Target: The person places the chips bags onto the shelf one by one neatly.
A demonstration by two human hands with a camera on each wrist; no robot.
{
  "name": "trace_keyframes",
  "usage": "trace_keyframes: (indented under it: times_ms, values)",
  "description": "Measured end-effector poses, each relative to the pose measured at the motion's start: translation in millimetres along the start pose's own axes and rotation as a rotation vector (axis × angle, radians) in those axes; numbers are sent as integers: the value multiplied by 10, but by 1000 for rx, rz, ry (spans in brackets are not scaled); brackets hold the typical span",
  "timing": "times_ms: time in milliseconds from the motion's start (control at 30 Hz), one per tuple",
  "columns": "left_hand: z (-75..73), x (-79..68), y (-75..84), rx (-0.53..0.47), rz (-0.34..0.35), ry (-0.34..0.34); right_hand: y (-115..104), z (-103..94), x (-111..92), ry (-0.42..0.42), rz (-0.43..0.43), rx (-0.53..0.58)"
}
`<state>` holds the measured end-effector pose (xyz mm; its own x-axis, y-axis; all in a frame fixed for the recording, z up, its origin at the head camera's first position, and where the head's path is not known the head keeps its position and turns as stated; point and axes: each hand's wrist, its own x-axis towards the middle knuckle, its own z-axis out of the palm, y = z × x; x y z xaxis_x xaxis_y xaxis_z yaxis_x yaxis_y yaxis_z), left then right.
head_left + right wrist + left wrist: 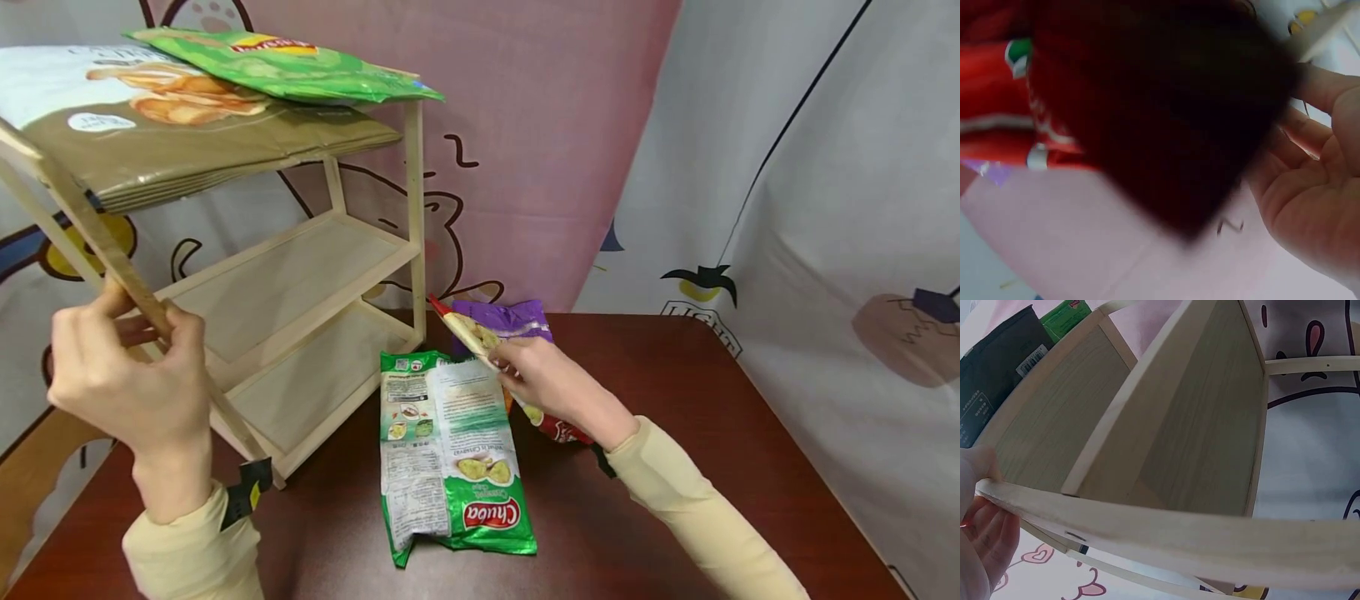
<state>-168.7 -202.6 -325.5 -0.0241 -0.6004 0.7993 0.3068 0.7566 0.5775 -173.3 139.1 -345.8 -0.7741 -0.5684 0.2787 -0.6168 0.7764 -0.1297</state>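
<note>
Left of centre in the head view stands a pale, bare-wood rack with several shelves point(408, 250), on a dark reddish-brown wooden bench point(637, 358). At the lower left of the frame, the left hand point(127, 367) has its grip closed on the rack's slanting front post, thumb and fingers on either side of the wood. Near the centre, the right hand point(536, 375) grips a flat cream-and-red plastic snack bag point(475, 335), held tilted, its red tip pointing to the upper left beside the rack's right-hand post; whether the two touch cannot be told. In the right wrist view this bag is dark and blurred. Below centre, a green-and-white plastic Chuba snack bag point(457, 458) lies on the bench, and a shiny purple bag point(517, 321) shows behind the right hand. At the upper left, a large white-and-brown chip bag point(187, 158) lies on the rack's top, with a bright green bag point(300, 71) partly over it. Pink-and-white cloth with cartoon drawings point(540, 167) hangs behind.
</note>
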Motion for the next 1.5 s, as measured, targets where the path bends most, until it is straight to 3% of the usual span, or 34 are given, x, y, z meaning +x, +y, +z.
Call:
trace_keyframes:
  times_ms: [133, 267, 533, 700, 833, 1033, 1200, 1500]
  values:
    - [4, 0, 0, 5, 1, 0, -33, 215, -56, -78, -40, -17]
    - [2, 0, 1, 10, -2, 3, 52, 335, -93, -136, 0, 42]
    - [-1, 3, 0, 11, -4, 5, 546, 382, -196, -153, 382, 77]
    - [3, -2, -3, 8, -4, 4, 889, 493, -359, -302, 617, 141]
    - [1, -2, -6, 5, -1, 4, 1032, 584, -469, -386, 739, 283]
    - [-5, 2, -6, 3, 1, 5, 1039, 643, -478, -346, 788, 377]
    - [-8, 5, -5, 8, 1, 5, 1022, 671, -436, -287, 812, 370]
    - [-1, 1, -4, 21, -10, 9, 1028, 546, -416, -268, 705, 270]
